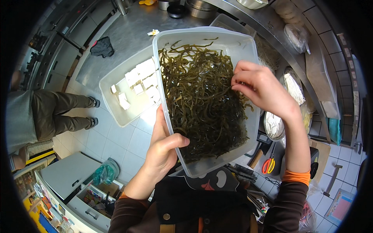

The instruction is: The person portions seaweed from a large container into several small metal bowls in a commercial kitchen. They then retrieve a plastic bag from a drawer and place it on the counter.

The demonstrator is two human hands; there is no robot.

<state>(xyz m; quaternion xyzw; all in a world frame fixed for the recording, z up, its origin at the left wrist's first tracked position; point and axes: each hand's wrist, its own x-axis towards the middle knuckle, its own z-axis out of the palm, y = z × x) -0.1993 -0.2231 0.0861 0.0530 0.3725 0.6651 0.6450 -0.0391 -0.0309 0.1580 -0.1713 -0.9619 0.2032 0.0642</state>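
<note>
A translucent plastic tub (256,52) full of dark green shredded seaweed (204,96) is tilted in front of my chest. My left hand (167,145) grips its left wall, with the thumb over the rim and the fingers underneath. Over the tub's right side, my right hand (253,81) pinches a few seaweed strands between thumb and fingers. Partly behind the tub, to the left, lies a second plastic tub (112,112) holding white tofu blocks (140,75).
A steel worktop (128,32) carries a dark cloth (102,47) and pots (201,8). At the right are enoki mushrooms (293,87), scissors (268,165) and a steel shelf edge (288,55). Another person (52,113) stands at the left. A drawer (93,204) is open at lower left.
</note>
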